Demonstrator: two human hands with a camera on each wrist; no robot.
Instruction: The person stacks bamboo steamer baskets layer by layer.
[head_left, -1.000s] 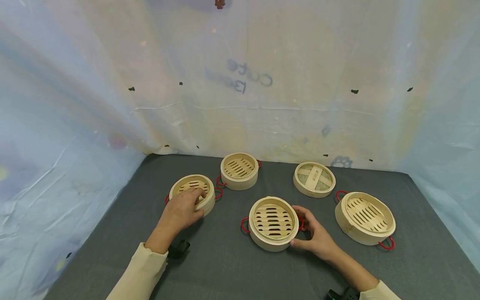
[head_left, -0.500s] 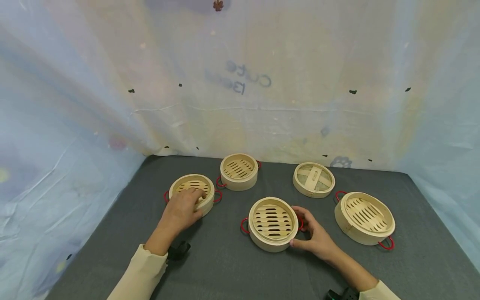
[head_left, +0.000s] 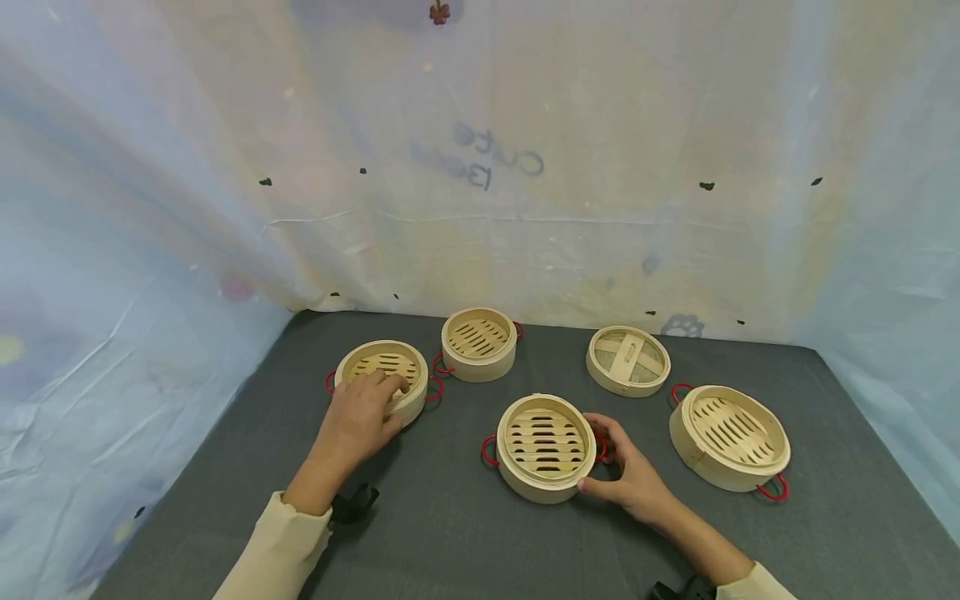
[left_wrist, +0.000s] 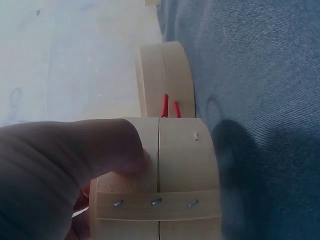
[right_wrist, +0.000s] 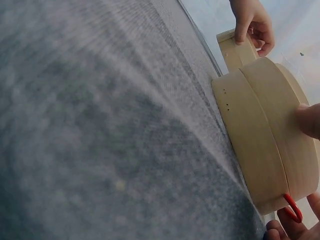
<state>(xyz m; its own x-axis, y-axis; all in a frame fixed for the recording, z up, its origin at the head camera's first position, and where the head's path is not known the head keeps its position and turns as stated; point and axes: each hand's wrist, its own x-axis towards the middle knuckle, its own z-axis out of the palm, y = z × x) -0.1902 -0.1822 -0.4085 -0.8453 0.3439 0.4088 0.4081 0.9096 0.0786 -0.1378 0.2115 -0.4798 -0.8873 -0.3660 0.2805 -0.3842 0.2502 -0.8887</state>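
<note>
At the left of the head view, my left hand [head_left: 362, 417] grips the near right rim of a bamboo steamer basket [head_left: 386, 364] with a slatted floor and red handles. The left wrist view has the thumb [left_wrist: 125, 155] against its outer wall; the other fingers are mostly hidden behind. My right hand [head_left: 630, 479] holds the middle steamer basket [head_left: 546, 442] at its right side, around the red handle. Its thumb presses the near wall, and the fingers reach behind. In the right wrist view, the middle basket's wall [right_wrist: 262, 130] stands close beside my right thumb [right_wrist: 311, 121].
A third steamer basket [head_left: 478, 337] stands at the back, just right of the left one. Behind the middle basket lies a round bamboo lid [head_left: 628, 357]. Another basket [head_left: 731, 433] sits at the right. Dark grey cloth [head_left: 450, 533] covers the table; a pale curtain [head_left: 570, 167] hangs behind.
The left steamer basket has moved slightly away from me, and a little left, with my left hand on it. My right hand and the middle basket have stayed put.
</note>
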